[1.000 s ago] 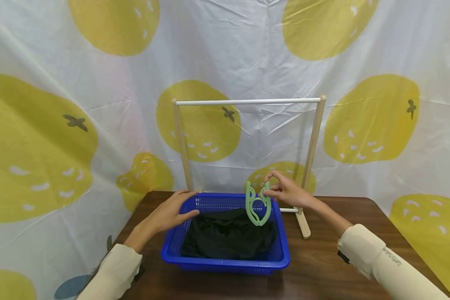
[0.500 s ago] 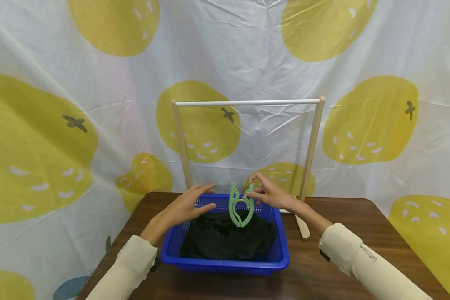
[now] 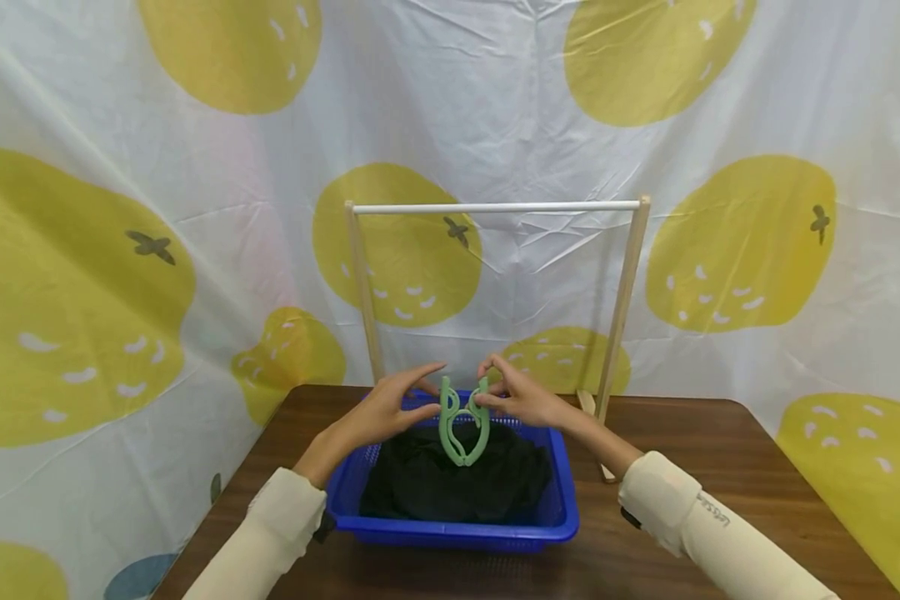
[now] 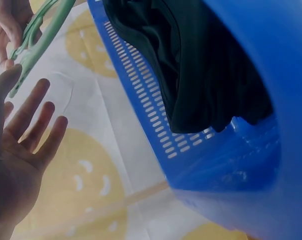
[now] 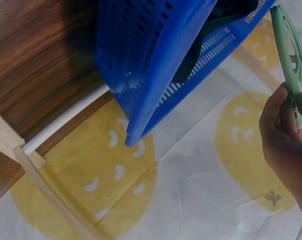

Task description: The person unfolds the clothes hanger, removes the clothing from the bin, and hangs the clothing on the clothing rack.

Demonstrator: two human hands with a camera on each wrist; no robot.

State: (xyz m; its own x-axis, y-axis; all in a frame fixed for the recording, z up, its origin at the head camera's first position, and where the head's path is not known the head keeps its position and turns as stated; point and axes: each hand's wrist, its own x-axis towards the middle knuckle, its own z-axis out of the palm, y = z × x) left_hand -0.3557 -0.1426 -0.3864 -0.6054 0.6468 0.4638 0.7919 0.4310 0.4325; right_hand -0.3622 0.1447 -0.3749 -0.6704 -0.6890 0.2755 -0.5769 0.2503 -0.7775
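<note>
My right hand (image 3: 525,400) pinches one arm of a light green folding hanger (image 3: 446,429), folded into a narrow V with its joint downward. In the right wrist view the thumb and fingers of the right hand (image 5: 286,155) grip its end. My left hand (image 3: 375,414) is at the hanger's other arm, fingers extended and thumb apart. The left wrist view shows the left thumb tip (image 4: 8,77) right at the hanger's end, while the other fingers spread loosely. Beneath the hanger, bunched black cloth (image 3: 450,487) lies in a blue plastic basket (image 3: 457,530).
Behind the basket stands a rack with wooden posts (image 3: 624,308) and a white top rail (image 3: 495,207). Rack and basket rest on a dark brown wooden table (image 3: 690,500). A white curtain (image 3: 525,100) with yellow fruit prints hangs behind and at both sides.
My right hand has carried the hanger leftward and slightly down over the basket. My left hand has moved right from the basket's left rim to the hanger.
</note>
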